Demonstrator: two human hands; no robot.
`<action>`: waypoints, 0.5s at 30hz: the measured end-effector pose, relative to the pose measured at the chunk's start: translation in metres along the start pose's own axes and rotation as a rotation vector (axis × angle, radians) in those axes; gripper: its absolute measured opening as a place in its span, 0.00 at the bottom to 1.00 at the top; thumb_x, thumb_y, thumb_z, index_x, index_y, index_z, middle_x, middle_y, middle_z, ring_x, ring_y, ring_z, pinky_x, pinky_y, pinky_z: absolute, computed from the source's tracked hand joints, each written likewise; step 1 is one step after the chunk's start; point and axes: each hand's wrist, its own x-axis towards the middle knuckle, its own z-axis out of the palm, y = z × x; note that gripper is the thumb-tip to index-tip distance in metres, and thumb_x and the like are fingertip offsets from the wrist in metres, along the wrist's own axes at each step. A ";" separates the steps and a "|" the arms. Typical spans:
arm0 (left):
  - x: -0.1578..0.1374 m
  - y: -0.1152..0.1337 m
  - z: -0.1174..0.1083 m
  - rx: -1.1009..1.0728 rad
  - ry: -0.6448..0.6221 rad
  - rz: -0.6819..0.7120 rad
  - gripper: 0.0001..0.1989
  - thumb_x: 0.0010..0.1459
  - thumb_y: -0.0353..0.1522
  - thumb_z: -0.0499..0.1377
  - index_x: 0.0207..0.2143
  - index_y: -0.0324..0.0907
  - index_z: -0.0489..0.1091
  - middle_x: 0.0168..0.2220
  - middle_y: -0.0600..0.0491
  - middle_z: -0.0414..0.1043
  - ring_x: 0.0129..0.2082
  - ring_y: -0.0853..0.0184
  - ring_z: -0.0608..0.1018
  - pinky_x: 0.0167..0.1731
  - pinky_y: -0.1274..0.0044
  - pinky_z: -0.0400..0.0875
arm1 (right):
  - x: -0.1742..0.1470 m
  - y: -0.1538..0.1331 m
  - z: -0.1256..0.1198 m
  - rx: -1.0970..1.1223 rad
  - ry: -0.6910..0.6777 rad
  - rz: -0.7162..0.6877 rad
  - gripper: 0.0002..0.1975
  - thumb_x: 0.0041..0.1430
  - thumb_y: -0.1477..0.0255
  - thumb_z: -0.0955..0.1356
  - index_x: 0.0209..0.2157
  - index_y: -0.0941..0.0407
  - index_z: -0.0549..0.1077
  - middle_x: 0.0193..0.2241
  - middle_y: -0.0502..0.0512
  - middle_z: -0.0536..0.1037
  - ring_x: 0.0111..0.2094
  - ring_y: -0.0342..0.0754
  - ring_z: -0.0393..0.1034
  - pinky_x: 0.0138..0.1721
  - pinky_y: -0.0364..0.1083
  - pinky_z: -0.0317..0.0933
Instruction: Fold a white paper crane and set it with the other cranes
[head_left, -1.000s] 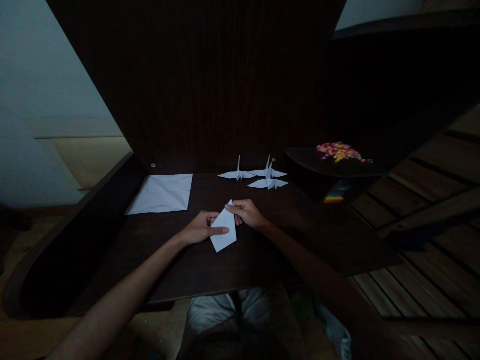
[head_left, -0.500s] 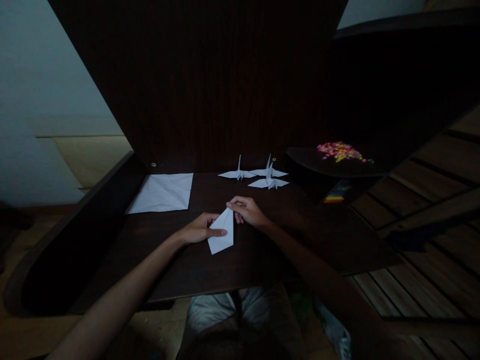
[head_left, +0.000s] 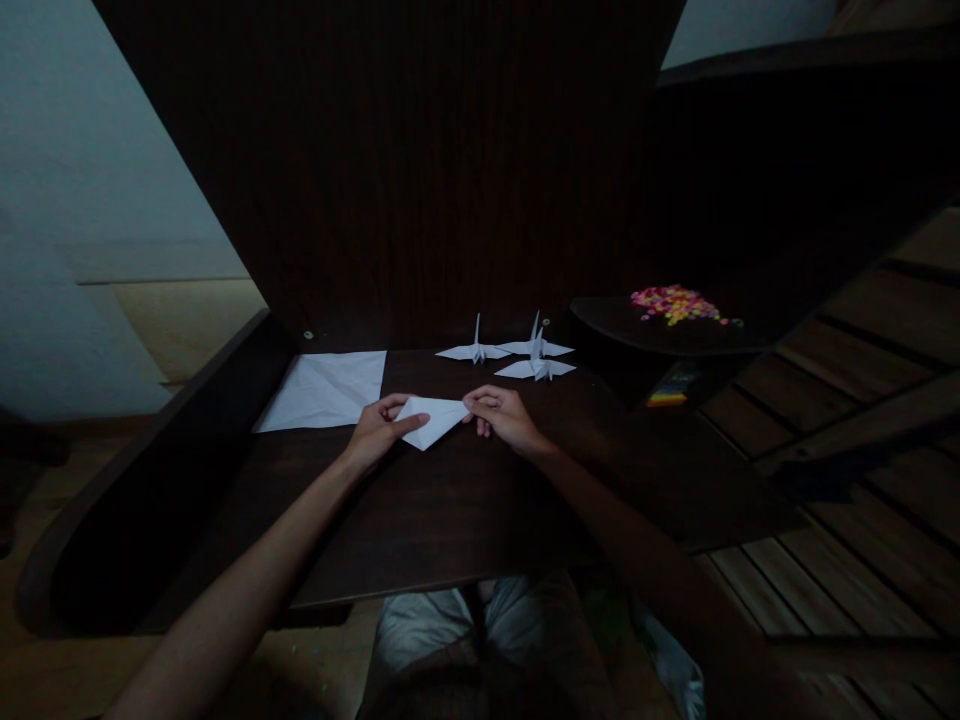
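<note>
Between my hands is a white folded paper [head_left: 438, 420], kite-shaped, with its narrow tip pointing right. My left hand [head_left: 379, 428] grips the wide end, thumb on top and fingers underneath. My right hand [head_left: 501, 414] pinches the narrow tip. Behind the hands, three white paper cranes stand close together: a left crane [head_left: 476, 352], a rear crane [head_left: 535, 347] and a front crane [head_left: 537, 369]. A flat, creased white sheet [head_left: 324, 390] lies to the left of my left hand.
The dark wooden desk [head_left: 420, 520] has a tall back panel [head_left: 420, 180] and a raised left side [head_left: 172, 480]. On a rounded shelf [head_left: 607, 325] at the right sits a heap of small colourful pieces [head_left: 679, 303]. A rainbow-edged item [head_left: 667, 397] is beneath it.
The folded paper has turned clockwise, its narrow tip swinging from upper right to right. My left hand has moved up and left with it; my right hand has shifted slightly right, still pinching the tip.
</note>
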 end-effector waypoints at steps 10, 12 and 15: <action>-0.002 0.001 0.002 -0.032 0.140 0.108 0.28 0.34 0.40 0.72 0.39 0.36 0.73 0.31 0.50 0.77 0.27 0.66 0.77 0.27 0.78 0.71 | -0.008 0.003 0.009 -0.232 -0.251 0.072 0.16 0.46 0.64 0.73 0.32 0.60 0.71 0.21 0.48 0.74 0.16 0.37 0.63 0.15 0.37 0.57; -0.005 0.000 0.006 -0.008 0.080 0.093 0.26 0.36 0.41 0.72 0.35 0.35 0.73 0.28 0.50 0.76 0.25 0.67 0.76 0.22 0.79 0.70 | -0.009 0.004 0.011 -0.240 -0.227 0.035 0.20 0.44 0.65 0.74 0.38 0.59 0.70 0.22 0.46 0.72 0.17 0.38 0.64 0.15 0.37 0.57; -0.007 -0.003 0.011 0.016 0.010 0.071 0.23 0.39 0.44 0.70 0.31 0.35 0.72 0.24 0.52 0.73 0.20 0.69 0.73 0.14 0.81 0.66 | -0.010 0.005 0.014 -0.287 -0.207 -0.070 0.22 0.46 0.65 0.74 0.42 0.58 0.69 0.24 0.45 0.70 0.18 0.36 0.63 0.17 0.36 0.55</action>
